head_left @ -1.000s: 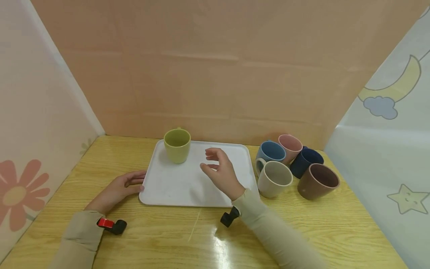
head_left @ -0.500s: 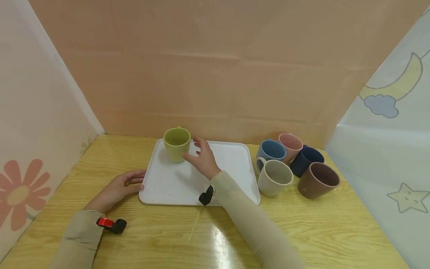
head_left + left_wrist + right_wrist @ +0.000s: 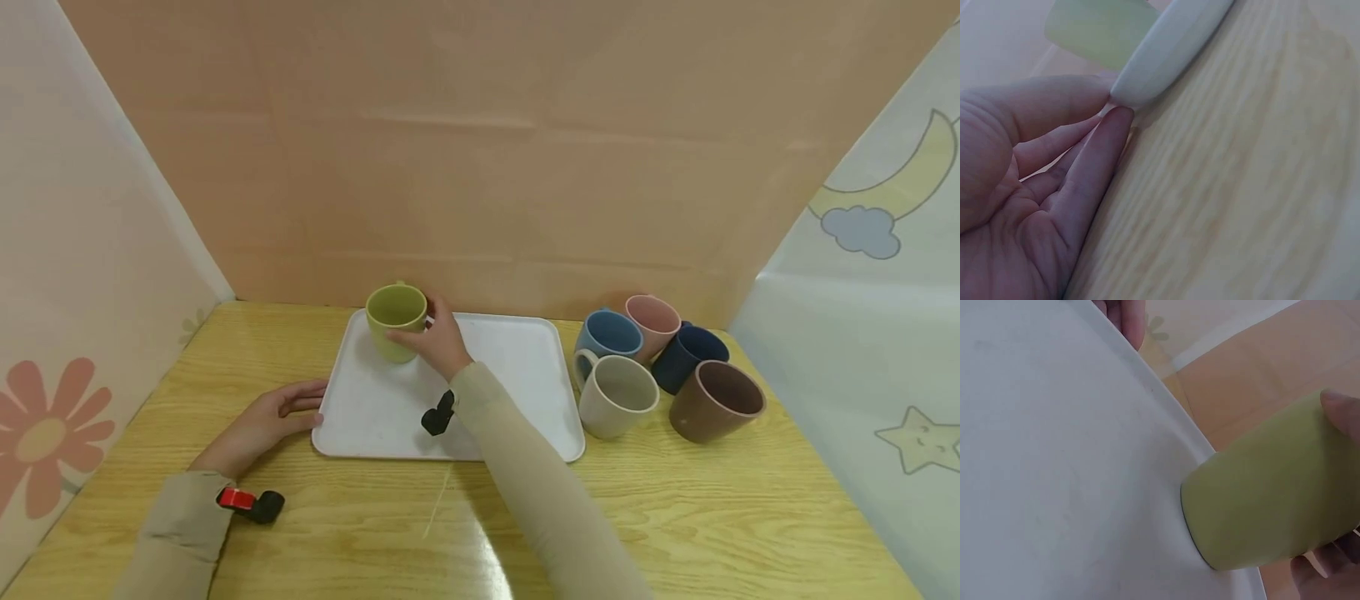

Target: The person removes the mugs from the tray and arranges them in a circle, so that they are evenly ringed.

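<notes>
A white rectangular tray [image 3: 375, 417] lies flat on the wooden table. At its back left stands an upright yellow-green mug [image 3: 384, 337], its handle toward the back wall. My right hand [image 3: 444, 340] holds this mug from the right, thumb on the near side and fingers around the far side. In the right wrist view, the base of the mug [image 3: 1266, 494] sits on the tray near the rim. My left hand [image 3: 262, 421] is at the tray's left edge. The left wrist view has its thumb and a finger pinching the tray rim [image 3: 1166, 53].
Right of the tray cluster several mugs: blue [image 3: 609, 333], pink [image 3: 652, 321], navy [image 3: 686, 362], cream [image 3: 611, 408] and brown [image 3: 705, 412]. A peach back wall [image 3: 480, 167] and patterned side walls enclose the wooden table [image 3: 360, 533].
My right hand has moved left and away from me across the tray, and its fingers have closed around the yellow-green mug. The left hand has stayed at the tray's edge.
</notes>
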`<state>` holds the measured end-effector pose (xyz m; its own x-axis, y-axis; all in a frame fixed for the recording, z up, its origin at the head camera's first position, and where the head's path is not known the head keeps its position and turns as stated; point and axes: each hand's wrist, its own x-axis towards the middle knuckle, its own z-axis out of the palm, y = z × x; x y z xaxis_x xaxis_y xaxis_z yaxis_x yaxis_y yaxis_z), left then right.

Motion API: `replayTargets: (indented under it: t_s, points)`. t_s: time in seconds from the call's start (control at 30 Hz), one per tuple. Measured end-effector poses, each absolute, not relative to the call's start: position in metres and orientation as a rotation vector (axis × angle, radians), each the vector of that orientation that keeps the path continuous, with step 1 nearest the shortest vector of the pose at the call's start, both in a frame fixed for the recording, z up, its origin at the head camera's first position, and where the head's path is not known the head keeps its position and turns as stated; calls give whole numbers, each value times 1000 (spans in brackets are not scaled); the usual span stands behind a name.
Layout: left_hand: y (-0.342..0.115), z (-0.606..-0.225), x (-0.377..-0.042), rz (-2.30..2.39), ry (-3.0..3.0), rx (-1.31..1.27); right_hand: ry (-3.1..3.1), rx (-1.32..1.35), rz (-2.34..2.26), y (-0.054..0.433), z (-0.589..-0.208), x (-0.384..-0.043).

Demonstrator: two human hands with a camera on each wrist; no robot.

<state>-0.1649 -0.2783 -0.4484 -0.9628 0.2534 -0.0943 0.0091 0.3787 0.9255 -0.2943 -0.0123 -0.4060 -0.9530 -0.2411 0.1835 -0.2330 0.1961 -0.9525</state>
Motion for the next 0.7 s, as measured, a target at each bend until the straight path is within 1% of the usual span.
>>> replayTargets:
  t_s: [0.23, 0.43, 0.7]
  points:
    - [-276, -447, -165, 1646, 2409, 259, 2495, -506, -1902, -14, -409, -296]
    - [-276, -448, -165, 1662, 2394, 248, 2534, -468, -1871, -12, -409, -294]
    - [-277, -449, -165, 1668, 2397, 253, 2571, -420, -1871, -5, -407, -278]
